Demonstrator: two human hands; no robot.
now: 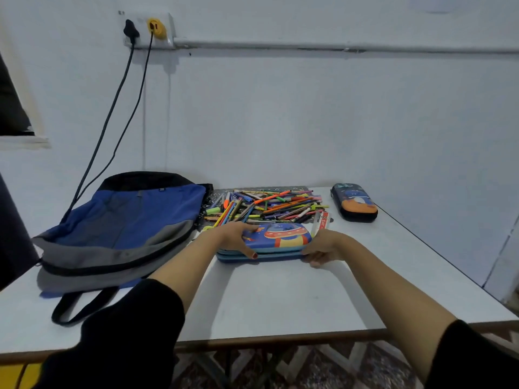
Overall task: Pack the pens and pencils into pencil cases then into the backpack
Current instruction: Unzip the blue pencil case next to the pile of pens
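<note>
A blue hard-shell pencil case with a flying-saucer print [276,240] lies flat and closed on the white table [280,299], near its middle and just in front of the pile of pens. The person holds it at both ends. The left hand [238,238] covers the left end, with its fingers laid over the lid and the thumb reaching along the front edge, so the case is gripped between them. The right hand [320,249] is at the right end, its fingers curled against the lower front corner of the case. Whether the right thumb lies on the lid cannot be told.

Behind the case, a loose heap of coloured pens and pencils [264,206] is spread on the table, none of them in either case. A white and red ruler-like strip [323,221] lies at the heap's right edge, just beside the right wrist. A 2nd pencil case, dark with a blue and orange figure [354,203], sits closed at the far right, well apart from the hands.

A blue, grey and black fabric backpack [120,228] lies flat to the left, its black strap [81,307] trailing toward the table's near edge. 2 cables [123,88] run from a wall socket [148,29] down behind the backpack.
</note>
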